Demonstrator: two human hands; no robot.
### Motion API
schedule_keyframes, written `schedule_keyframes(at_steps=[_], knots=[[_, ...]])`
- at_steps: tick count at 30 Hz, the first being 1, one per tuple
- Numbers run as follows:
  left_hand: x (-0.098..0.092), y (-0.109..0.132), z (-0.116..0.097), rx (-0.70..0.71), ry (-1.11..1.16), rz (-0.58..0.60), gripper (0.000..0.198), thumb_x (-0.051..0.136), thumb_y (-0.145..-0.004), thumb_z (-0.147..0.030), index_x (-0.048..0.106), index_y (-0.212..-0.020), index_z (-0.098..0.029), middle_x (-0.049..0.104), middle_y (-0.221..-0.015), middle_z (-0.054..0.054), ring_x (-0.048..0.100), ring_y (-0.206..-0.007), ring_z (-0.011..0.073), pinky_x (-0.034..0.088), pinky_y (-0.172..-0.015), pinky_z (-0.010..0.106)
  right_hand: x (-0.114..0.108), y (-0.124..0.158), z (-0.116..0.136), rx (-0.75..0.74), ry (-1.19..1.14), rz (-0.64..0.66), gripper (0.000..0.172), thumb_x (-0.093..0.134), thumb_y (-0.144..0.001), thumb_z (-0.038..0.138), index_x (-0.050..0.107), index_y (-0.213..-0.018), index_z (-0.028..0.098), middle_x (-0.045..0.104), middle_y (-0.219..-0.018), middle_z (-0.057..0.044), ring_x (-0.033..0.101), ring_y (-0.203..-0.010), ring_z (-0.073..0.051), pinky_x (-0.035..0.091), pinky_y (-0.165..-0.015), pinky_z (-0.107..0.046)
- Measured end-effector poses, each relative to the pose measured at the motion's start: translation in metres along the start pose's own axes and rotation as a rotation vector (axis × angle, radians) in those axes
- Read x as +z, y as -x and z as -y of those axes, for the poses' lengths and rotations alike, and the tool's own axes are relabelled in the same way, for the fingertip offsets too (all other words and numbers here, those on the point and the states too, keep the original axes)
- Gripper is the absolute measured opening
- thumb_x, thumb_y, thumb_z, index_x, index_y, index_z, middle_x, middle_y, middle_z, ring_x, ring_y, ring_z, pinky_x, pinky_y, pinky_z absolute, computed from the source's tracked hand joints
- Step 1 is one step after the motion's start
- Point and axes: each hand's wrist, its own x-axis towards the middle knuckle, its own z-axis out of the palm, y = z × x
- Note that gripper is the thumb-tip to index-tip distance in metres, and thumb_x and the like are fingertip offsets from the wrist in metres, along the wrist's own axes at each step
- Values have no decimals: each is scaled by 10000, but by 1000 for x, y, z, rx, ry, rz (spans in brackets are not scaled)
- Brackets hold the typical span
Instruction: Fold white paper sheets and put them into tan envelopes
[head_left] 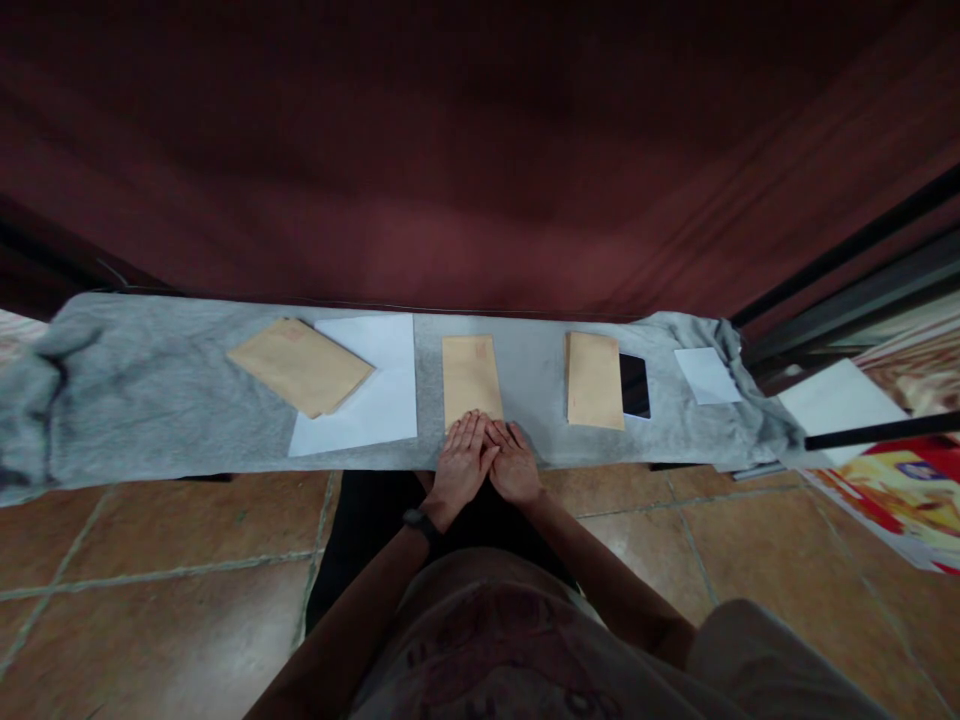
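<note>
A brown paper envelope (471,372) lies upright in front of me on the grey cloth. My left hand (461,460) rests flat on its lower edge, fingers stretched out. Beside it, my right hand (514,465) lies with fingers extended, partly under the left fingers, near the envelope's lower right corner. Neither hand grips anything that I can see. To the left, several brown envelopes (300,365) lie slanted over white paper sheets (382,400). On the right sits another small stack of brown envelopes (595,380).
A dark-screened phone (634,386) lies partly beneath the right stack. Farther right is a small white paper (707,376). Grey cloth (165,400) covers the narrow table, with a dark red panel (465,240) behind it. A colourful printed box (907,490) stands at the far right.
</note>
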Motion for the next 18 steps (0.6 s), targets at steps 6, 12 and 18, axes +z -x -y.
schedule_keyframes(at_steps=[6,12,18], knots=[[-6,11,10,-29,-92,30,696,377,-1038,-482,324,-1576,-44,350,-1636,216,270,-1556,297,268,-1271,505,-7,3,-9,35,-26,-15,507,451,-1036,237,459,-1541,190,460,-1594,-71,432,-1479,-242,257,-1272,-504],[-8,17,10,-132,-114,-9,737,396,-1027,-514,293,-1591,-50,323,-1639,239,268,-1551,338,272,-1256,553,-15,8,-21,76,-21,-51,487,445,-1059,292,468,-1539,214,497,-1565,-73,479,-1447,-257,282,-1260,-515],[6,-1,3,-123,-82,23,666,328,-1053,-457,282,-1604,-86,325,-1647,204,267,-1554,308,252,-1268,539,-16,9,-22,86,-14,-31,496,444,-1051,271,467,-1539,184,489,-1570,-97,464,-1456,-268,261,-1264,-529]])
